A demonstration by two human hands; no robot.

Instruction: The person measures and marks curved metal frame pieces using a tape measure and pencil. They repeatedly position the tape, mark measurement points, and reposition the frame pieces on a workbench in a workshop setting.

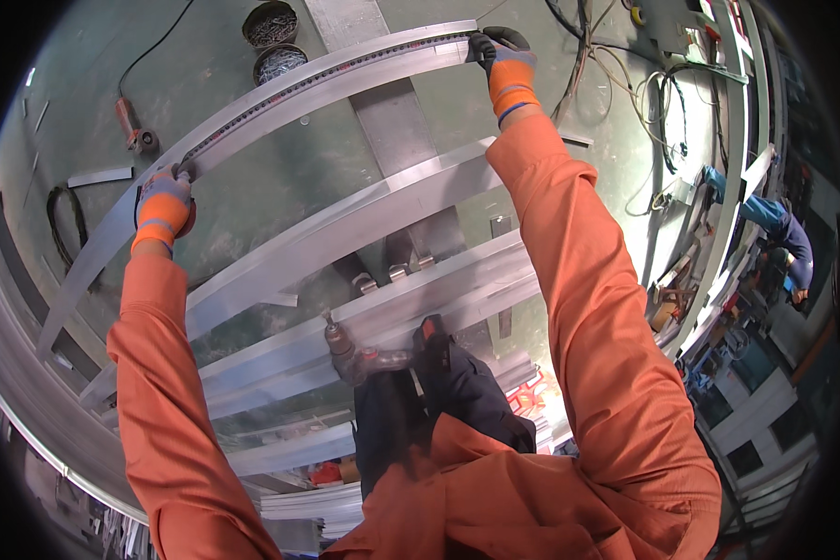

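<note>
A measuring tape (331, 77) is stretched along a long silvery metal profile (383, 75) at the far side. My left hand (165, 203), in a grey and orange glove, is closed on the tape's left end against the profile. At the profile's right end my right hand (508, 73), in an orange glove with dark fingers, is closed with the tape running up to it. Which hand has the tape's case is hidden by the gloves. Nearer to me, more metal profiles (345, 203) lie roughly parallel. A cordless drill (341, 350) rests by my legs.
An angle grinder (133, 126) with a black cord lies on the green floor at far left. Two buckets of screws (278, 63) stand beyond the profile. Loose cables (616, 70) trail at far right. A person (784, 233) crouches at right, past an upright metal frame.
</note>
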